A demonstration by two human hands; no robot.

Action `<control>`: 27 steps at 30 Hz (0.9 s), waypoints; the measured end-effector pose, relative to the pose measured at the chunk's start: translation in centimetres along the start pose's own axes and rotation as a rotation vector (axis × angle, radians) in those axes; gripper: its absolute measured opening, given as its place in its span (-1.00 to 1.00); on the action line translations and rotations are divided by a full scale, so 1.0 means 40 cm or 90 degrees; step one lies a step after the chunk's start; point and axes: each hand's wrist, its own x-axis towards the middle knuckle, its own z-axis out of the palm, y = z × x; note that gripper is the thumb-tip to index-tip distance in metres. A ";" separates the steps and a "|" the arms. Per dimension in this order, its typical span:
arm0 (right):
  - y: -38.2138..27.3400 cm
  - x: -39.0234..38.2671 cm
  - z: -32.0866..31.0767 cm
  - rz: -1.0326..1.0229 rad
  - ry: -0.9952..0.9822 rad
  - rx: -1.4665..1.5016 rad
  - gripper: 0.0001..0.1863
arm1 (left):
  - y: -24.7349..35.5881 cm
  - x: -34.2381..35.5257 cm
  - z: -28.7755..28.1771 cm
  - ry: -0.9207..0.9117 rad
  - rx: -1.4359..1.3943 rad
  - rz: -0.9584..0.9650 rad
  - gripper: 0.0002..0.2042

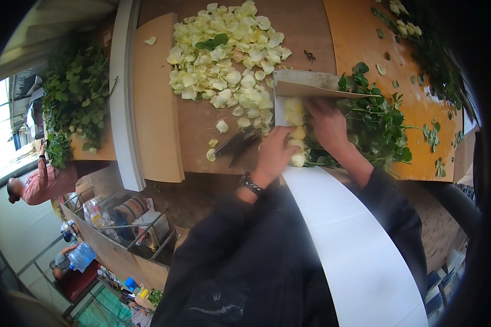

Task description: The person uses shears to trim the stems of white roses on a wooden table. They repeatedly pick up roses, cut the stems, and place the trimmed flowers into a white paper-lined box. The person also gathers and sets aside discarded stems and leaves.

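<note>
A row of pale yellow roses (297,160) lies on a long white paper strip (354,234) that runs down over my lap. My left hand (275,155) comes in from the left side, with fingers and thumb closed about a rose in the row. On the other side, my right hand (330,125) reaches in above the stems, its fingertips hidden beneath a cardboard flap (316,84) and slightly blurred. Green leafy stems (376,131) spread to the right of the blooms. Left of my left hand lies a dark, blade-like tool (237,144).
A wide heap of loose pale petals (226,54) covers the table's far middle. More foliage (76,87) stands at the left, beyond a white upright panel (126,98). A wooden bin (128,218) holds mixed items below. A person in a pink top (35,188) works at far left.
</note>
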 end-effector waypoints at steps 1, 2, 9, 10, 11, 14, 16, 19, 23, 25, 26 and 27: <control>0.002 0.001 0.001 0.007 -0.013 0.000 -0.38 | 0.001 0.005 -0.004 -0.006 0.014 0.012 -0.50; 0.002 0.002 0.002 0.013 -0.029 0.001 -0.38 | 0.003 0.009 -0.006 -0.013 0.026 0.011 -0.51; -0.010 0.016 -0.027 0.041 -0.069 0.002 -0.41 | 0.004 0.026 -0.027 0.004 -0.002 0.030 -0.60; -0.014 0.016 -0.042 0.020 -0.044 0.006 -0.43 | 0.001 0.025 -0.034 0.020 -0.027 0.039 -0.62; -0.018 0.012 -0.060 0.019 -0.035 0.008 -0.45 | -0.003 0.024 -0.044 0.035 -0.066 0.014 -0.65; -0.027 -0.007 -0.122 -0.039 -0.049 0.032 -0.51 | -0.020 0.015 -0.081 0.081 -0.181 -0.065 -0.70; -0.036 -0.025 -0.152 -0.048 -0.136 0.069 -0.54 | -0.029 0.013 -0.101 0.051 -0.199 -0.081 -0.71; -0.062 -0.061 -0.165 -0.014 -0.295 0.110 -0.54 | -0.037 0.018 -0.110 0.036 -0.224 -0.100 -0.71; -0.090 -0.088 -0.139 -0.051 -0.275 0.063 -0.49 | -0.042 0.050 -0.088 0.045 -0.220 -0.081 -0.70; -0.094 -0.090 -0.127 -0.055 -0.265 0.062 -0.49 | -0.045 0.074 -0.081 0.057 -0.140 -0.030 -0.67; -0.093 -0.091 -0.123 -0.058 -0.282 0.059 -0.50 | -0.045 0.087 -0.077 0.059 -0.092 -0.014 -0.66; -0.092 -0.089 -0.120 -0.060 -0.297 0.056 -0.50 | -0.044 0.099 -0.071 0.065 -0.092 0.003 -0.65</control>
